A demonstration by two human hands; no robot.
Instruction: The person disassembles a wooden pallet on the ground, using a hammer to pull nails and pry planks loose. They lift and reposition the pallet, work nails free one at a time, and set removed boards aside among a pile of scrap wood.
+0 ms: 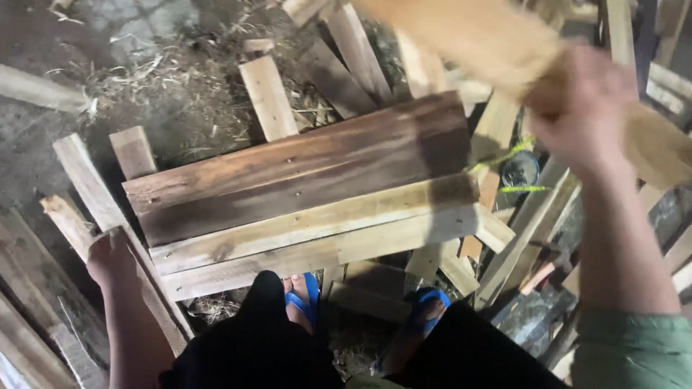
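Loose pale wooden slats lie crisscrossed on the bare dirt ground, among dry straw and wood shavings. A pair of blue rubber flip-flops stands on the ground below. A thin yellow-green cord runs across a round dark metal can between the planks at right.

No packages around you, no labels, no signs, no screens, from twelve o'clock round to six o'clock only bare timber, dirt, nothing printed to tell.
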